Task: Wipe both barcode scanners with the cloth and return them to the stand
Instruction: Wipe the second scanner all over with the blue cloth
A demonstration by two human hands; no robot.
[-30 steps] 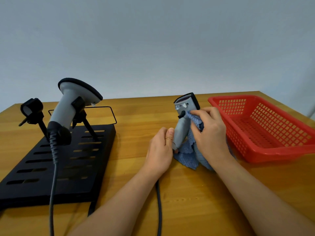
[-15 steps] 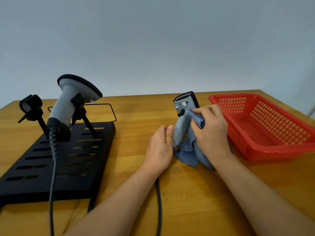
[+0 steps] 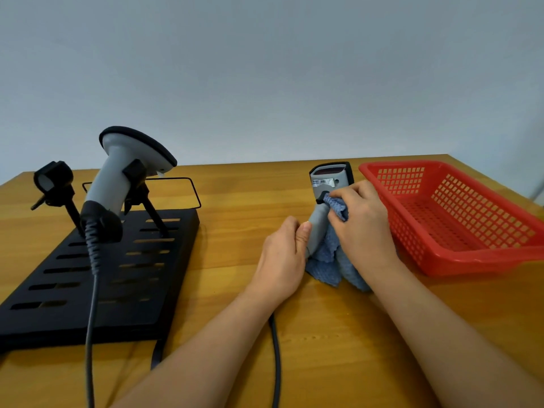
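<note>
The left hand point(image 3: 281, 257) holds the handle of a grey scanner point(image 3: 325, 198), upright just left of the red basket point(image 3: 459, 213). The right hand point(image 3: 363, 228) pinches the blue cloth point(image 3: 326, 260) against it. The second scanner point(image 3: 117, 184) sits in the black stand point(image 3: 141, 278), far left of the basket.
</note>
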